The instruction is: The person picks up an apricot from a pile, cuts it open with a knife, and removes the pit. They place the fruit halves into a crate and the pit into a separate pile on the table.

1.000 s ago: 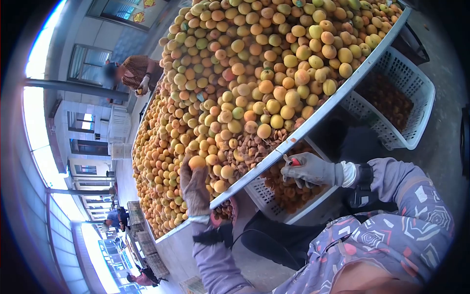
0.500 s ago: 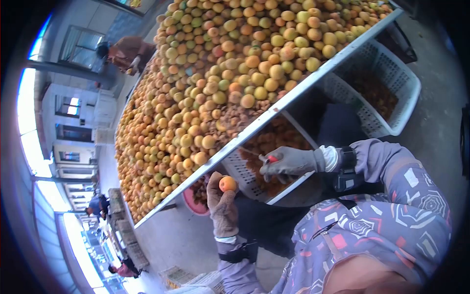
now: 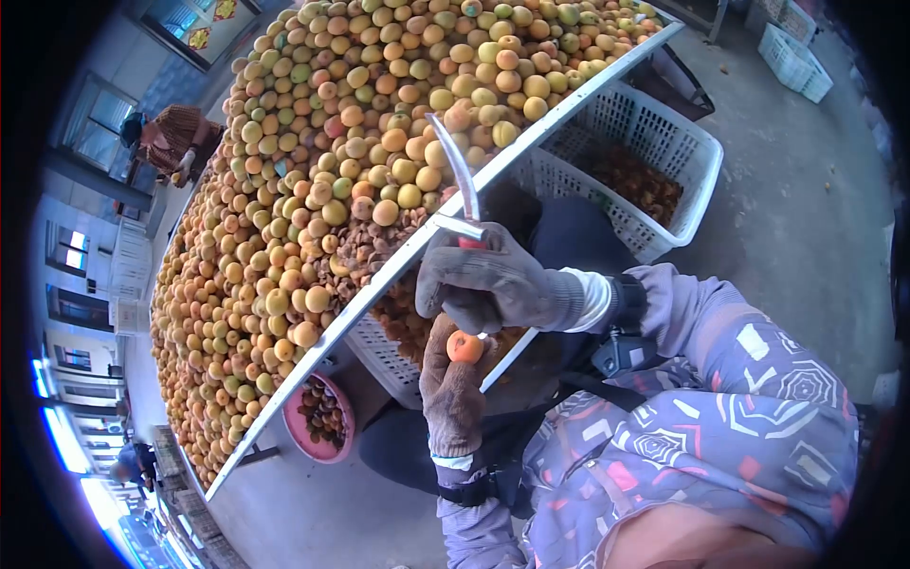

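Observation:
My left hand [image 3: 453, 389], in a brown work glove, holds an orange apricot [image 3: 464, 347] between thumb and fingers. Just above it, my right hand [image 3: 493, 284] in a grey glove is wrapped round a knife with a red handle and a curved blade [image 3: 455, 169]. The blade points up and away, in front of the white table edge [image 3: 379, 282]. Below both hands, a white perforated crate [image 3: 384, 365] contains orange-brown fruit pieces, partly hidden by my hands. A large heap of apricots [image 3: 313, 190] covers the table, with brown pits or scraps [image 3: 365, 248] near the edge.
A pink basin [image 3: 292, 417] with dark fruit sits on the floor at left. Another white crate [image 3: 697, 180] with brown pieces stands at right, and more crates [image 3: 794, 62] lie farther back. Across the table a person [image 3: 175, 137] stands by the heap.
My right hand has moved up and left, bringing the curved blade up into plain view. My left hand with the apricot is now close under it. The view has shifted to the right.

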Tool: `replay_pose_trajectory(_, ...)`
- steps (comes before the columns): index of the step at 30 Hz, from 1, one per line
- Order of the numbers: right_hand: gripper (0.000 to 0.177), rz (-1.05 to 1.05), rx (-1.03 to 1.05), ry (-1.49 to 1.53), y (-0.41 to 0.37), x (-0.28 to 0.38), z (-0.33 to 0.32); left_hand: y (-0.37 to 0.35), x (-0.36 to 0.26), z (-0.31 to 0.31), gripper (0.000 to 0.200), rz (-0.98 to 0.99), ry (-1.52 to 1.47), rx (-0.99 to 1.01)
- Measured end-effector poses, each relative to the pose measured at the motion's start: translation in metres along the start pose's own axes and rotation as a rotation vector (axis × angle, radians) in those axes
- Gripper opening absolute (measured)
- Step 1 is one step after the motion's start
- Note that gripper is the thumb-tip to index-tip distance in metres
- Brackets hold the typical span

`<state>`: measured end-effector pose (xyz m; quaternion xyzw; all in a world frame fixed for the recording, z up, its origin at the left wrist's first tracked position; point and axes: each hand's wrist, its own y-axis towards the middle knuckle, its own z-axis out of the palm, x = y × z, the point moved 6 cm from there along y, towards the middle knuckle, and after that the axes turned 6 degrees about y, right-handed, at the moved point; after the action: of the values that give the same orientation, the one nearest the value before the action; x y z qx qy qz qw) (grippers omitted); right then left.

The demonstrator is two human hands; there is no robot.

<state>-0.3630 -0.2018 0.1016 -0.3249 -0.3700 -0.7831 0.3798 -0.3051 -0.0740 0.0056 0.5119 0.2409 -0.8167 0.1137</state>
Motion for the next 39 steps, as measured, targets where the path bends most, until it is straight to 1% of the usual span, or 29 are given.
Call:
replay_pose_trajectory(2,0.02,-0.004,0.046,-0.079,-0.002,0.001,0.005,-0.005,0.006,0.001,0.055,-0.008,-0.002,0.02)
replay_pose_trajectory(4,0.026,-0.002,-0.039,0.069,-0.004,-0.013,0.003,-0.01,0.01,0.001,0.053,-0.021,0.019,0.053)
replay_pose_trajectory(5,0.026,0.004,-0.035,0.067,-0.004,-0.016,0.003,-0.012,0.012,0.0,0.053,-0.019,0.013,0.049)
replay_pose_trajectory(7,0.024,-0.085,0.047,-0.019,-0.005,-0.015,0.009,-0.014,0.016,-0.004,0.049,-0.036,0.128,0.006)
replay_pose_trajectory(8,0.024,-0.115,0.075,-0.047,-0.006,-0.016,0.011,-0.014,0.016,-0.003,0.049,-0.035,0.126,0.005)
replay_pose_trajectory(11,0.022,-0.167,0.087,-0.156,-0.009,-0.014,0.014,-0.014,0.021,-0.006,0.047,-0.058,0.168,-0.009)
replay_pose_trajectory(13,0.021,0.151,-0.037,-0.019,-0.015,-0.026,0.014,-0.011,0.026,-0.005,0.045,-0.023,0.07,0.045)
replay_pose_trajectory(14,0.021,0.152,-0.038,-0.022,-0.015,-0.038,0.011,-0.012,0.026,-0.005,0.045,-0.023,0.068,0.047)
replay_pose_trajectory(16,0.019,-0.309,-0.204,-0.129,-0.014,-0.06,-0.018,-0.015,0.019,0.002,0.043,-0.053,0.072,0.055)
replay_pose_trajectory(18,0.019,-0.536,-0.287,-0.18,-0.021,-0.053,-0.024,-0.016,0.018,0.002,0.043,-0.028,0.017,0.041)
replay_pose_trajectory(20,0.029,0.19,-0.294,0.721,-0.006,-0.075,-0.026,-0.013,0.014,0.001,0.042,0.009,-0.035,0.025)
replay_pose_trajectory(21,0.038,0.284,-0.336,0.834,-0.004,-0.085,-0.027,-0.012,0.016,-0.001,0.043,-0.007,0.1,0.023)
replay_pose_trajectory(22,0.038,0.284,-0.34,0.835,-0.004,-0.088,-0.027,-0.011,0.019,-0.003,0.044,-0.025,0.232,0.019)
replay_pose_trajectory(23,0.038,0.247,-0.305,0.754,-0.002,-0.088,-0.026,-0.012,0.019,-0.004,0.044,-0.026,0.233,0.018)
replay_pose_trajectory(24,0.039,0.203,-0.268,0.671,0.002,-0.084,-0.024,-0.01,0.017,-0.008,0.045,0.003,0.142,-0.03)
replay_pose_trajectory(25,0.037,0.102,-0.398,0.686,0.0,-0.082,-0.029,-0.011,0.017,-0.013,0.045,0.025,0.053,-0.075)
replay_pose_trajectory(26,0.035,0.027,-0.434,0.608,-0.002,-0.074,-0.034,-0.01,0.021,-0.022,0.045,0.039,-0.025,-0.122)
replay_pose_trajectory(28,0.033,-0.032,-0.382,0.377,-0.003,-0.056,-0.031,-0.013,0.021,-0.028,0.046,0.115,-0.129,-0.083)
replay_pose_trajectory(32,0.028,-0.075,-0.236,0.024,-0.001,-0.039,-0.018,-0.014,0.023,-0.025,0.049,0.087,-0.135,-0.048)
replay_pose_trajectory(35,0.024,-0.099,-0.121,-0.242,0.003,-0.034,-0.008,-0.015,0.018,-0.029,0.051,0.107,-0.196,-0.095)
replay_pose_trajectory(36,0.026,0.529,-0.137,0.061,-0.015,-0.065,-0.006,-0.014,0.016,-0.032,0.051,0.118,-0.204,-0.094)
replay_pose_trajectory(37,0.032,0.641,-0.25,0.122,-0.023,-0.059,0.007,-0.015,0.014,-0.036,0.051,0.129,-0.215,-0.096)
replay_pose_trajectory(38,0.038,0.721,-0.173,-0.064,-0.031,-0.058,0.008,-0.015,0.012,-0.038,0.051,0.138,-0.215,-0.107)
replay_pose_trajectory(39,0.041,0.755,-0.088,-0.156,-0.037,-0.063,0.007,-0.015,0.005,-0.042,0.051,0.197,-0.148,-0.159)
